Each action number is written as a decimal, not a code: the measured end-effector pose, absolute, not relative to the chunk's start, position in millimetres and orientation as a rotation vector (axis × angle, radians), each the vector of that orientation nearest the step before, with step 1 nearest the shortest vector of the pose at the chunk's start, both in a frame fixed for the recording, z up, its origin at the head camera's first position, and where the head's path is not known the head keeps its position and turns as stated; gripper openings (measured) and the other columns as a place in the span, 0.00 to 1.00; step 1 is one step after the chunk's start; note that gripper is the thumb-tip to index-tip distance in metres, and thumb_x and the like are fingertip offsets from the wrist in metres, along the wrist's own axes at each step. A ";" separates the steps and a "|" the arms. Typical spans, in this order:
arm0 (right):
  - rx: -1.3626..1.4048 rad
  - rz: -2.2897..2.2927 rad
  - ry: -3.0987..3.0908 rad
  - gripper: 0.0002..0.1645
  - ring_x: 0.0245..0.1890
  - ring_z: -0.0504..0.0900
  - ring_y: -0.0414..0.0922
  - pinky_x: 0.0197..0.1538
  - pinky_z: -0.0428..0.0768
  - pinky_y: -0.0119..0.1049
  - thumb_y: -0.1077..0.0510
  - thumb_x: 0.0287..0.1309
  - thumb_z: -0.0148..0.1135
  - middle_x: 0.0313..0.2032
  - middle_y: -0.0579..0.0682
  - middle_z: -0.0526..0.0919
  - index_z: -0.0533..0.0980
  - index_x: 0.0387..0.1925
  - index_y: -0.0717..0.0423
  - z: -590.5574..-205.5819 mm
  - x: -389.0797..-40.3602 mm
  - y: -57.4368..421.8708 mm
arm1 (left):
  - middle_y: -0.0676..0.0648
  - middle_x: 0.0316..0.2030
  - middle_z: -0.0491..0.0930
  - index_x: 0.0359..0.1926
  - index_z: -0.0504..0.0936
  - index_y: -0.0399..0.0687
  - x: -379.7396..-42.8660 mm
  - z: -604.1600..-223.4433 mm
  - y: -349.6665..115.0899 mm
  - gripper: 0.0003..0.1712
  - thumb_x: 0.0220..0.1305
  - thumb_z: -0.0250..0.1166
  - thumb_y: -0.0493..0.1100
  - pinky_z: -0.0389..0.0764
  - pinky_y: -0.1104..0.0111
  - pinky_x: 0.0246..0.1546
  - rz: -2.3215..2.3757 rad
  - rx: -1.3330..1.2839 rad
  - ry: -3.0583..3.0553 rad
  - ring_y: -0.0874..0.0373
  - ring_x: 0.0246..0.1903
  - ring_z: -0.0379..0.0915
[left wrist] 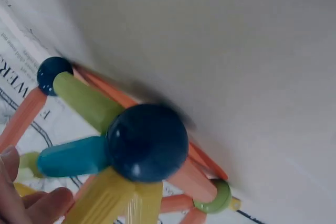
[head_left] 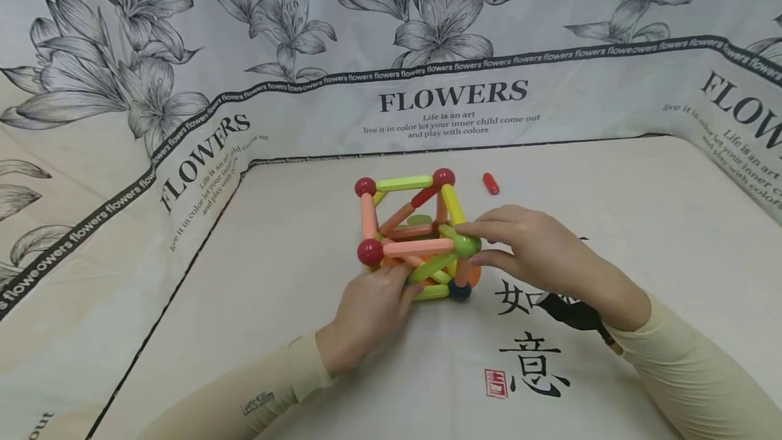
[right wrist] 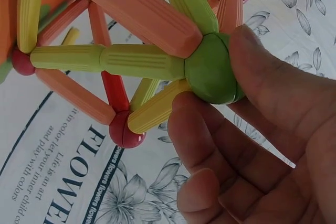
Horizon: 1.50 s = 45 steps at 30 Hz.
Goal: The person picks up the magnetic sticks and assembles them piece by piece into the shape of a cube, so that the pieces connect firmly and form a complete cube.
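Observation:
A framework of coloured magnetic rods and balls (head_left: pixel 418 247) stands on the tablecloth in the head view. My right hand (head_left: pixel 537 250) holds its green corner ball (right wrist: pixel 212 69), thumb on one side and fingertips on the other. Rods in salmon, green and yellow meet at that ball. My left hand (head_left: pixel 369 311) is at the near lower side, its fingers pinching a light green rod (head_left: pixel 432 267); the frame partly hides the fingertips. Close to the left wrist camera are a navy ball (left wrist: pixel 147 142) and a teal rod (left wrist: pixel 73 157) joined to it.
A loose red rod (head_left: pixel 491 183) lies beyond the framework, to its right. The pale cloth (head_left: pixel 293 236) bears printed black characters and a dark drawn shape near the right forearm. Flower-printed fabric (head_left: pixel 440 26) rises behind and at the sides.

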State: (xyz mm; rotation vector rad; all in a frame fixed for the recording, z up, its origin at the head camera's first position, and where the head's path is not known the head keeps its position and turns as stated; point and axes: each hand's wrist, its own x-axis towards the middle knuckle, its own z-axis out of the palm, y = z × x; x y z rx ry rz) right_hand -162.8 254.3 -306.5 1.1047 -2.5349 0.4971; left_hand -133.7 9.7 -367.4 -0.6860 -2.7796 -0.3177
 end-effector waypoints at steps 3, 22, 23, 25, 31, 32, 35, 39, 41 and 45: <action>1.136 0.518 -2.545 0.29 0.40 0.83 0.41 0.41 0.84 0.38 0.54 0.47 0.76 0.42 0.44 0.88 0.82 0.54 0.49 -306.8 -167.6 257.6 | 0.54 0.29 0.85 0.44 0.83 0.47 -126.6 -362.6 -3.3 0.14 0.61 0.70 0.48 0.77 0.80 0.26 -0.372 -0.788 -2.604 0.66 0.23 0.75; 0.180 0.603 -3.301 0.24 0.30 0.75 0.52 0.36 0.74 0.41 0.47 0.60 0.64 0.23 0.57 0.79 0.83 0.36 0.68 -375.9 -345.8 301.2 | 0.47 0.39 0.79 0.49 0.85 0.45 -136.5 -350.8 -47.1 0.22 0.52 0.77 0.43 0.61 0.84 0.17 -0.539 -0.838 -2.260 0.68 0.16 0.58; 0.149 0.610 -3.310 0.23 0.26 0.72 0.49 0.32 0.69 0.38 0.46 0.59 0.65 0.18 0.52 0.73 0.82 0.29 0.66 -375.6 -349.7 301.1 | 0.47 0.39 0.79 0.49 0.85 0.45 -136.9 -350.8 -46.5 0.21 0.52 0.76 0.43 0.62 0.84 0.18 -0.551 -0.844 -2.257 0.68 0.16 0.59; 0.095 0.597 -3.321 0.25 0.21 0.67 0.45 0.28 0.64 0.35 0.45 0.58 0.66 0.14 0.46 0.64 0.75 0.18 0.61 -374.0 -354.8 301.2 | 0.47 0.40 0.79 0.49 0.85 0.45 -137.6 -350.3 -45.6 0.21 0.53 0.76 0.43 0.63 0.84 0.18 -0.576 -0.851 -2.254 0.67 0.16 0.61; 0.005 0.585 -3.324 0.28 0.21 0.68 0.44 0.28 0.65 0.34 0.44 0.57 0.68 0.14 0.45 0.62 0.65 0.14 0.53 -368.7 -359.1 300.2 | 0.47 0.43 0.81 0.50 0.84 0.45 -138.5 -347.4 -45.7 0.21 0.54 0.75 0.42 0.68 0.84 0.21 -0.640 -0.842 -2.266 0.66 0.17 0.65; -0.009 0.592 -3.324 0.27 0.21 0.68 0.45 0.28 0.65 0.34 0.44 0.57 0.68 0.14 0.46 0.63 0.66 0.14 0.53 -368.4 -359.2 300.0 | 0.47 0.43 0.82 0.50 0.84 0.44 -138.6 -347.0 -45.9 0.21 0.54 0.75 0.42 0.68 0.84 0.21 -0.651 -0.838 -2.269 0.66 0.17 0.66; -0.021 0.609 -3.326 0.26 0.21 0.69 0.45 0.28 0.65 0.34 0.44 0.55 0.69 0.14 0.46 0.65 0.70 0.16 0.56 -366.9 -359.1 299.4 | 0.46 0.44 0.82 0.50 0.84 0.44 -138.9 -346.8 -47.3 0.22 0.54 0.75 0.41 0.70 0.84 0.21 -0.691 -0.821 -2.275 0.65 0.18 0.68; 0.021 0.652 -3.330 0.24 0.24 0.71 0.47 0.29 0.67 0.35 0.46 0.55 0.69 0.18 0.51 0.73 0.80 0.27 0.67 -367.3 -359.8 298.7 | 0.44 0.45 0.82 0.50 0.84 0.42 -138.6 -348.4 -49.8 0.22 0.53 0.75 0.40 0.74 0.80 0.21 -0.755 -0.807 -2.266 0.65 0.19 0.70; 0.059 0.678 -3.320 0.26 0.29 0.73 0.49 0.32 0.69 0.36 0.47 0.55 0.69 0.25 0.58 0.80 0.83 0.37 0.70 -368.8 -360.4 298.4 | 0.44 0.45 0.82 0.50 0.84 0.42 -138.6 -349.3 -51.0 0.21 0.53 0.75 0.39 0.75 0.78 0.21 -0.791 -0.798 -2.262 0.65 0.20 0.70; 0.113 0.701 -3.302 0.31 0.38 0.74 0.54 0.40 0.74 0.41 0.48 0.56 0.69 0.45 0.68 0.84 0.80 0.47 0.73 -372.6 -361.7 297.7 | 0.44 0.46 0.82 0.51 0.83 0.42 -138.6 -350.5 -52.9 0.21 0.54 0.74 0.39 0.77 0.76 0.22 -0.861 -0.760 -2.283 0.65 0.21 0.70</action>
